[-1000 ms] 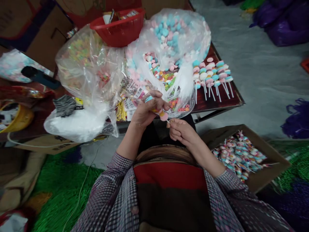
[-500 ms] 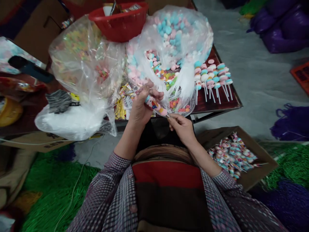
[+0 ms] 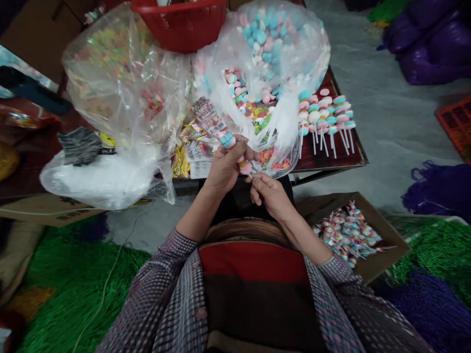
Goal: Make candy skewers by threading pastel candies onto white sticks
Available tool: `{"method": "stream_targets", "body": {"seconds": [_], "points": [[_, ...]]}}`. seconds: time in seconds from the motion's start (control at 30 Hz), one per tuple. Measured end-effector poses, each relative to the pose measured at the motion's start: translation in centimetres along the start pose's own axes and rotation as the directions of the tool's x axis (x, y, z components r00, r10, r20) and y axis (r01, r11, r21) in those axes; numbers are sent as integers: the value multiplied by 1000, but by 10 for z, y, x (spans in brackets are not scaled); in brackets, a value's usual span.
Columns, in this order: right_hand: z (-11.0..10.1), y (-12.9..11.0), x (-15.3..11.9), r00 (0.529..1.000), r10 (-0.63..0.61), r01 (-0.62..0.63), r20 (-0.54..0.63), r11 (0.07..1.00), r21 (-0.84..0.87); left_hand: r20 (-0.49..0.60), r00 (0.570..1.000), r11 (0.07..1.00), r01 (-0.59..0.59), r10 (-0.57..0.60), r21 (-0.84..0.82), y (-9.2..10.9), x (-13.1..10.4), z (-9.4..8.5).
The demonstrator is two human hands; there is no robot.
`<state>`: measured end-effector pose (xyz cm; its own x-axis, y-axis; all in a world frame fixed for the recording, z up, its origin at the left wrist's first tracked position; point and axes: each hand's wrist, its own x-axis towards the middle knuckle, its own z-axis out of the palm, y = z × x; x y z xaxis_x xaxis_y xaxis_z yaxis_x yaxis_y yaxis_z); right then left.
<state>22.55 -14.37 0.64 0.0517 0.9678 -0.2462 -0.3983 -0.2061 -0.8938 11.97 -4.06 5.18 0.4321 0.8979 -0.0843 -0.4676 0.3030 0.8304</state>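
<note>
Wrapped round a marshmallow skewer (image 3: pixel 227 141), my left hand (image 3: pixel 225 169) covers its middle. Blue and pink marshmallows show above and below the fingers. A printed clear wrapper (image 3: pixel 214 120) with a barcode stretches up beyond the skewer's top end. My right hand (image 3: pixel 271 190) pinches the white stick just under the lowest pink marshmallow. Beyond the hands, an open plastic bag (image 3: pixel 290 115) holds marshmallows and coloured ring candies. Several unwrapped marshmallow skewers (image 3: pixel 324 115) lie in a row at the table's right end.
A cardboard box (image 3: pixel 392 257) of wrapped skewers stands below on the right. A red basket (image 3: pixel 180 29) sits at the back of the table (image 3: pixel 358 154). To the left are a large candy bag (image 3: pixel 110 83) and gold wrappers (image 3: pixel 181 162). Green strands (image 3: pixel 84 279) cover the floor.
My left hand has slid down the skewer toward the stick end, closing round its middle. The printed wrapper now shows above the hand. My right hand stays on the stick.
</note>
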Motion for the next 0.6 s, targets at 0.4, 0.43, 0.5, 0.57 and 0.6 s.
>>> {"method": "stream_targets", "body": {"seconds": [0.4,0.43,0.5,0.57,0.6], "points": [[-7,7,-1,955,-192,143,-225,966,-218,-8,1000,996,5,-6,-94,9,1,-10],[-9,8,-2,946,-218,149,-241,950,-276,-43,999,994,-28,24,-110,14,3,-11],[-12,8,-4,916,-298,174,-268,898,-404,-95,994,991,-71,61,-110,18,7,-12],[-13,7,-6,876,-390,207,-283,835,-510,-127,990,993,-70,58,-99,15,9,-11],[-14,7,-7,863,-417,216,-285,815,-538,-132,990,993,-60,47,-98,12,9,-11]]}}
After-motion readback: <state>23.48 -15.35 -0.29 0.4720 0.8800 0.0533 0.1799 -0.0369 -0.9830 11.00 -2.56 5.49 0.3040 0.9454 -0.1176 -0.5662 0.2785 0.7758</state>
